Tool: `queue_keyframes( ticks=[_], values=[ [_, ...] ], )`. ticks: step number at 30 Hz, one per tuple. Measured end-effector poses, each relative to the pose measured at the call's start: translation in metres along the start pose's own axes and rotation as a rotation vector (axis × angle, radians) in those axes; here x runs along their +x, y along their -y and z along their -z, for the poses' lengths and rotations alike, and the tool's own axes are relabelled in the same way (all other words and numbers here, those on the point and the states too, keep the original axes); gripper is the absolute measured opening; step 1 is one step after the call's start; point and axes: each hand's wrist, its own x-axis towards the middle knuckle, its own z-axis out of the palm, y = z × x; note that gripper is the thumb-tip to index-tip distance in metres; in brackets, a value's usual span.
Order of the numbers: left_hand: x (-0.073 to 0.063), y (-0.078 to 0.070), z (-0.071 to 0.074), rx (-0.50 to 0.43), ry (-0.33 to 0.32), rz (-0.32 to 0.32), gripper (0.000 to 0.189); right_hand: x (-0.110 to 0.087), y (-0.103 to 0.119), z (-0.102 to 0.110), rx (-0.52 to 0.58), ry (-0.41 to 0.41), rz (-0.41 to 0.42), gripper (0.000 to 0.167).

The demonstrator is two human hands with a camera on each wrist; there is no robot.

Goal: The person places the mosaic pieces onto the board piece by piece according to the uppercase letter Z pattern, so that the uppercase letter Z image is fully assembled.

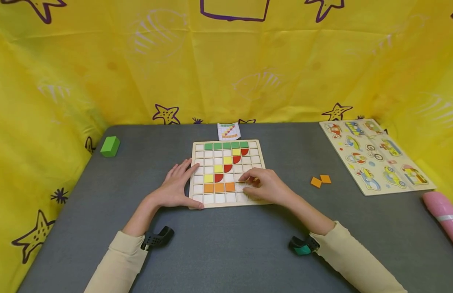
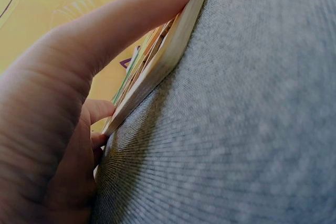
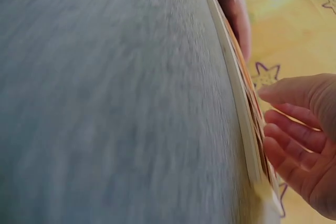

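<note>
A wooden grid board (image 1: 220, 205) lies on the table. Across its top runs a row of green tiles (image 1: 226, 145); yellow tiles (image 1: 218, 168) and red quarter-round tiles (image 1: 228, 168) form a diagonal. Three orange tiles (image 1: 219, 187) sit side by side in a lower row. My left hand (image 1: 175, 185) steadies the board's left side, fingers spread, its thumb (image 2: 157, 6) on the front corner. Over the lower right cells hovers my right hand (image 1: 264, 185), thumb and fingers (image 3: 294, 129) loosely bent and apart, with no tile seen between them.
Two loose orange tiles (image 1: 320, 180) lie right of the board. A small pattern card (image 1: 228, 131) is behind it. Further right are a picture puzzle board (image 1: 380, 156) and a pink object (image 1: 444, 217). A green block (image 1: 110, 146) stands at the far left.
</note>
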Motion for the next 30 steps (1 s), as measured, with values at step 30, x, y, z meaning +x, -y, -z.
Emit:
queue_keyframes(
  ticks=[30],
  values=[
    [0.001,0.001,-0.001,-0.005,-0.001,-0.003,0.124,-0.082,-0.051,0.066,-0.197,-0.177,-0.115,0.025]
  ],
)
